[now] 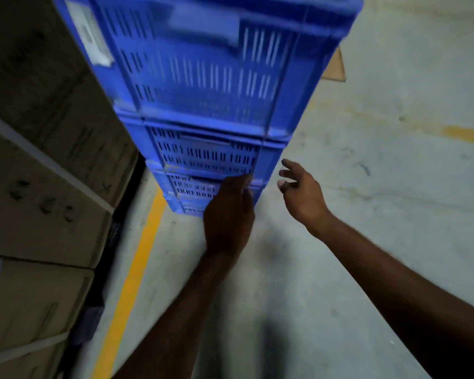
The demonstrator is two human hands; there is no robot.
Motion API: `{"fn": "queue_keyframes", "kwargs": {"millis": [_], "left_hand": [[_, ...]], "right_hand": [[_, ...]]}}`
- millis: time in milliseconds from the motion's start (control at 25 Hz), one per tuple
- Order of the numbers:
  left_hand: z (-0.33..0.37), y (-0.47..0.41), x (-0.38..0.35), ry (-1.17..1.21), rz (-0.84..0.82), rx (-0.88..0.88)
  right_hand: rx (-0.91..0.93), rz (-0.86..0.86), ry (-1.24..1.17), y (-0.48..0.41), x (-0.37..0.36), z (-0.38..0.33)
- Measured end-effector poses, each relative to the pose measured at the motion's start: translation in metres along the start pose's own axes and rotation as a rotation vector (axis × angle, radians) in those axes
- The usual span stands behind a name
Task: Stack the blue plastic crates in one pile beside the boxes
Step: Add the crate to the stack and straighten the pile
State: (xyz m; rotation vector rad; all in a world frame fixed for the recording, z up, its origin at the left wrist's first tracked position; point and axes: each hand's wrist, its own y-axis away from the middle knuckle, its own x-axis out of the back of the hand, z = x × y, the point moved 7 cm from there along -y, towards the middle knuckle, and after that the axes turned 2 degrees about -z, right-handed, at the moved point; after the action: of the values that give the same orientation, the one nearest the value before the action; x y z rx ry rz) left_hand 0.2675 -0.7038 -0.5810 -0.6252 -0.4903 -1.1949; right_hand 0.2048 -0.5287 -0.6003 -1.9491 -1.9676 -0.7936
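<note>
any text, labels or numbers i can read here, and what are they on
Nothing can be read for certain.
White label on the top blue crate: printed, but too blurred to read.
Dark print on the upper cardboard boxes: too blurred to read.
Dark handwritten marks on a lower box: smeared by motion, unreadable.
Yellow floor line: a plain stripe, no text.

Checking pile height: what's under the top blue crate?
Under the top crate at least three more blue crates sit stacked; the left hand covers part of the lowest ones.
</note>
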Motion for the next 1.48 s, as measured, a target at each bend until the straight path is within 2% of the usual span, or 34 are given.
{"fn": "queue_keyframes", "kwargs": {"millis": [200,440,640,720,880,1000,1080,1160,1360,1440,1480], "left_hand": [[0.099,-0.027,0.072,0.067,0.147,0.055],[0.175,-0.047,0.080,0.104,0.233,0.174],[0.223,-0.046,0.094,0.152,0.392,0.280],[0.239,-0.049,0.104,0.150,0.451,0.272],[0.252,-0.058,0.098,0.031,0.428,0.237],[0.250,-0.047,0.086,-0.060,0.518,0.238],[0.245,-0.026,0.067,0.005,0.630,0.341],[0.243,0.004,0.039,0.019,0.715,0.494],[0.244,0.011,-0.028,-0.171,0.649,0.664],[0.235,-0.016,-0.042,-0.313,0.695,0.667],[0.231,-0.029,-0.046,-0.349,0.771,0.685]], "right_hand": [[0.081,-0.009,-0.085,0.011,0.072,-0.091],[0.312,-0.154,-0.076,0.004,0.116,-0.135],[0.632,-0.158,0.015,-0.032,0.161,-0.198],[0.750,-0.173,0.072,-0.045,0.170,-0.210],[1.027,-0.237,0.232,-0.066,0.177,-0.216],[1.210,-0.357,0.354,-0.071,0.177,-0.208],[1.287,-0.484,0.455,-0.077,0.171,-0.196],[1.331,-0.523,0.496,-0.082,0.168,-0.179],[1.472,-0.504,0.519,-0.140,0.146,-0.143],[1.582,-0.538,0.482,-0.160,0.120,-0.138],[1.674,-0.566,0.458,-0.164,0.106,-0.137]]}}
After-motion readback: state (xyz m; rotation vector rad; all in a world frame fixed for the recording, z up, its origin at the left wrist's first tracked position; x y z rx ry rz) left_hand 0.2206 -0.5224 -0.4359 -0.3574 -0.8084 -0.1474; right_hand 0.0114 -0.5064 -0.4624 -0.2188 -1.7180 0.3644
